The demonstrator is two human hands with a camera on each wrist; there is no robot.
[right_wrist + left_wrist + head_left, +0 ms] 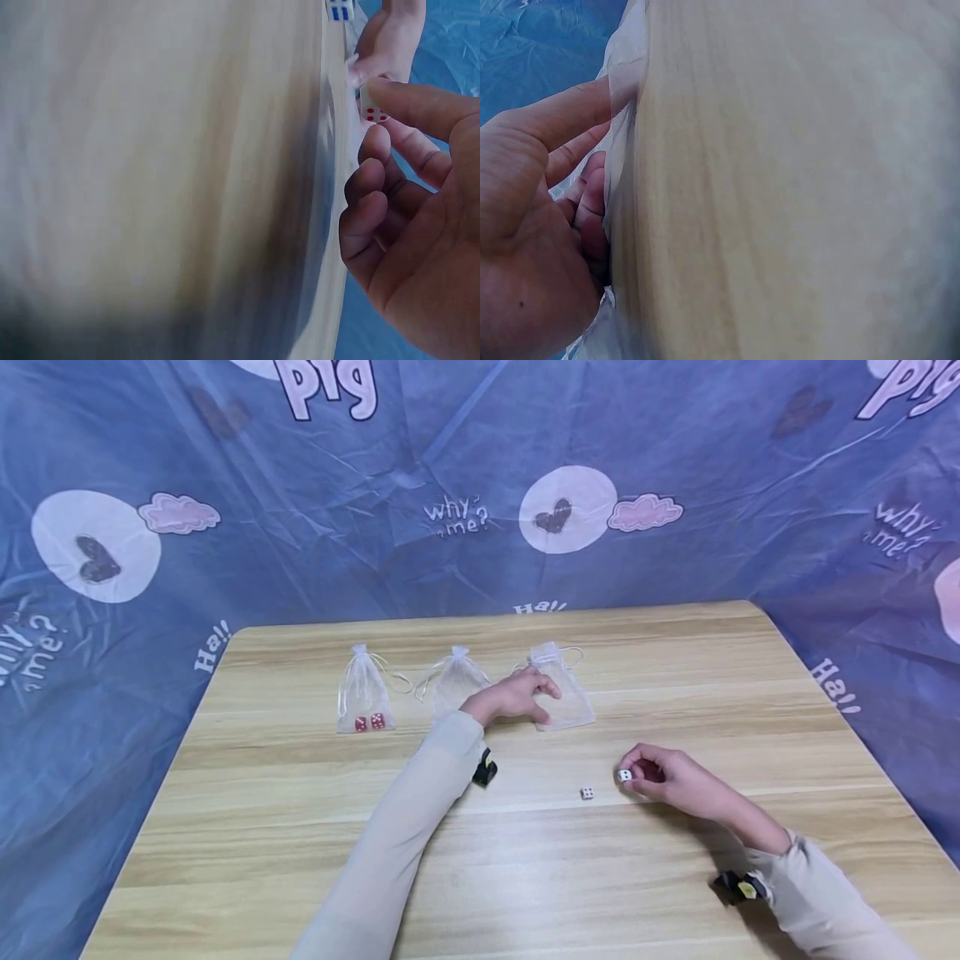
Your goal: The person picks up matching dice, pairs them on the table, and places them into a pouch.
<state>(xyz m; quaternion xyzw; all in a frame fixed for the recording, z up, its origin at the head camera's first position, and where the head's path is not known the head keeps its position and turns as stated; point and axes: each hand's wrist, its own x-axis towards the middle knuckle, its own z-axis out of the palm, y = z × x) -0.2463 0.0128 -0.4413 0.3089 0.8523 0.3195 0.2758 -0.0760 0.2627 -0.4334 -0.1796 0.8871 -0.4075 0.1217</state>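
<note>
My left hand [517, 693] rests at the right-hand sheer white drawstring bag [570, 697], thumb and fingers bent but spread apart. In the left wrist view sheer fabric [627, 45] lies against the thumb and fingertips of that hand [544, 202]. My right hand [678, 781] pinches a white die [625, 775] between thumb and index finger, just over the table. Red pips show on this die [370, 111] in the right wrist view. A second white die [587, 793] lies on the table to its left; blue pips show on that die [340, 10].
On the wooden table [510, 877], a sheer bag [363, 693] at left holds two red dice [369, 722]. A middle sheer bag [457, 681] is partly hidden by the left arm. A blue printed cloth [360, 552] hangs behind the table.
</note>
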